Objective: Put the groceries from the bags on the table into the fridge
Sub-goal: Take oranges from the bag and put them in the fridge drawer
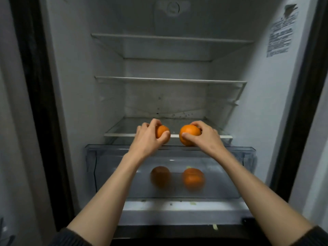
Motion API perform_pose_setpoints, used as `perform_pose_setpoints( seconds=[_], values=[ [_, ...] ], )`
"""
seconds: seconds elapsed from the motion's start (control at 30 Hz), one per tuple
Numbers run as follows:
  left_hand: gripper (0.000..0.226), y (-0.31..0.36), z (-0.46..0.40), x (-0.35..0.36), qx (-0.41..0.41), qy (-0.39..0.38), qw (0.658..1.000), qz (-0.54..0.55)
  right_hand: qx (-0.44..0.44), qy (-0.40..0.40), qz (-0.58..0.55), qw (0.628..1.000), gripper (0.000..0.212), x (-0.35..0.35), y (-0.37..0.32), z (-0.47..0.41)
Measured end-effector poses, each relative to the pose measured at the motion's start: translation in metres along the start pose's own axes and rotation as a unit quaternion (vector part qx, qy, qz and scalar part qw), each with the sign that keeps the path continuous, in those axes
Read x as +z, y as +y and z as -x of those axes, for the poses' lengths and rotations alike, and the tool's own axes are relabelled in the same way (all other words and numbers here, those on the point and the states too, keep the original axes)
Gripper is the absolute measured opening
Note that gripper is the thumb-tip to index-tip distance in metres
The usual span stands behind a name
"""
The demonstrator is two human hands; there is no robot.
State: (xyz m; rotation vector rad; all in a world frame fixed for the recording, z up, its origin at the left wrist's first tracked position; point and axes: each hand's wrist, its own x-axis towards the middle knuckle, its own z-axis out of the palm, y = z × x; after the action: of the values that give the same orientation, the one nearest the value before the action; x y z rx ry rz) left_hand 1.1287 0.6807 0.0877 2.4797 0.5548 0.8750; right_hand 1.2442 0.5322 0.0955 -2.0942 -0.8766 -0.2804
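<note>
Reaching into the open fridge [71,86], the left hand [147,139] curls its grip round 1 orange [161,131] while the right hand [204,137] grips another orange [188,134], both at the front edge of the lowest glass shelf [124,128] above the clear drawer [110,167], whose front shows 2 orange shapes.

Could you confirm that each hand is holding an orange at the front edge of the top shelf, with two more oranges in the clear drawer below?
Not quite: the head view shows the left hand and right hand each holding an orange at the lowest glass shelf, not the top one. The two oranges seen through the clear drawer are right.
</note>
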Motion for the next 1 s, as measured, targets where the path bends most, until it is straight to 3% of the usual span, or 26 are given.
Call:
perform_pose_setpoints(
  seconds=[0.13, 0.27, 0.4, 0.53, 0.7, 0.87, 1.0],
  values=[
    [0.044, -0.009, -0.001, 0.016, 0.001, 0.003, 0.996, -0.094, -0.011, -0.027, 0.023, 0.999, 0.048, 0.006, 0.008, -0.003],
    [0.042, -0.012, 0.000, 0.017, 0.010, 0.038, 0.990, -0.133, -0.020, -0.001, 0.035, 0.999, 0.050, 0.012, 0.014, -0.004],
    [0.029, -0.006, 0.000, 0.018, 0.005, 0.039, 0.984, -0.176, -0.027, 0.012, 0.133, 0.991, 0.053, 0.016, 0.013, -0.004],
    [0.050, -0.001, 0.003, 0.020, -0.004, 0.009, 0.968, -0.250, 0.001, -0.038, 0.218, 0.975, 0.047, 0.017, 0.011, -0.004],
    [0.052, -0.004, 0.013, 0.023, 0.031, 0.046, 0.959, -0.279, 0.007, -0.060, 0.248, 0.967, 0.049, 0.020, 0.011, -0.005],
    [0.054, -0.019, 0.023, 0.028, 0.121, 0.104, 0.957, -0.244, -0.065, -0.012, 0.232, 0.970, 0.049, 0.019, 0.015, 0.010],
    [0.048, -0.028, 0.045, 0.025, 0.148, 0.095, 0.957, -0.231, -0.147, 0.052, 0.195, 0.968, 0.041, 0.031, 0.014, 0.026]
  ],
)
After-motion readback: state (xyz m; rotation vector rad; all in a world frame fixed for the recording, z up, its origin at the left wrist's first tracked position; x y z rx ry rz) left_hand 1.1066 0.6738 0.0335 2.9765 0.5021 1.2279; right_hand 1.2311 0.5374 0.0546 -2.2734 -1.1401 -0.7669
